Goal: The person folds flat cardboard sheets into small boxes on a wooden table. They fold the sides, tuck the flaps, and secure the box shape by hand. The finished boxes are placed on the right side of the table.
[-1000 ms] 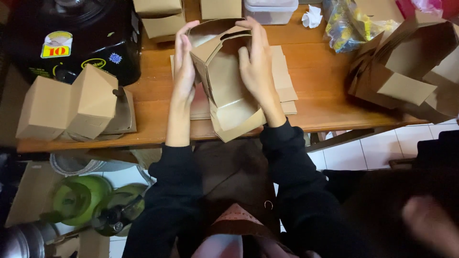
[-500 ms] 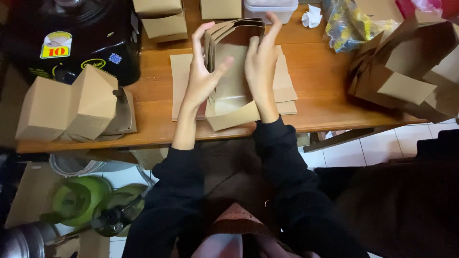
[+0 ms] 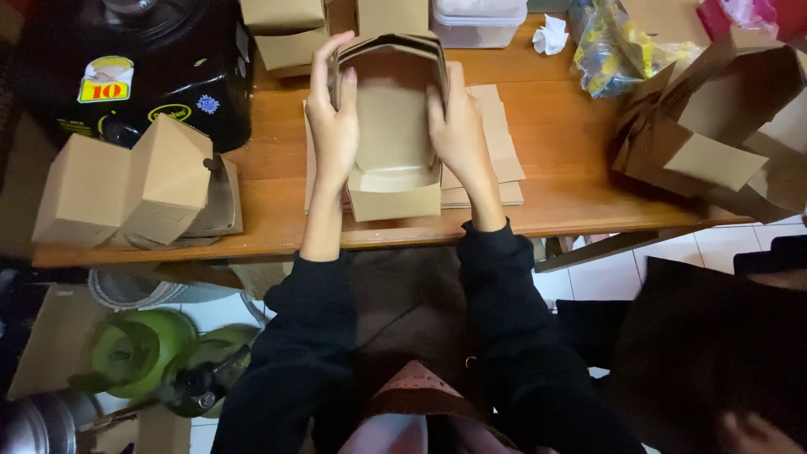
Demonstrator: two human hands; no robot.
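A brown cardboard box [image 3: 392, 134], half folded and open on top, stands on the wooden table [image 3: 555, 176] in front of me. My left hand [image 3: 332, 118] presses its left wall, fingers curled over the far rim. My right hand [image 3: 454, 126] grips the right wall the same way. The near flap of the box hangs down towards the table's front edge. Under it lies a stack of flat cardboard blanks [image 3: 496, 143].
Folded closed boxes [image 3: 126, 189] sit at the left on the table, beside a black appliance [image 3: 134, 67]. More boxes [image 3: 286, 29] stand at the back. Opened cartons [image 3: 723, 118] pile up at the right. A plastic tub [image 3: 475, 21], crumpled tissue [image 3: 552, 35] and bagged items [image 3: 609, 55] lie behind.
The box was tilted and flattened between my hands; now it is squared up, with both hands moved to its side walls.
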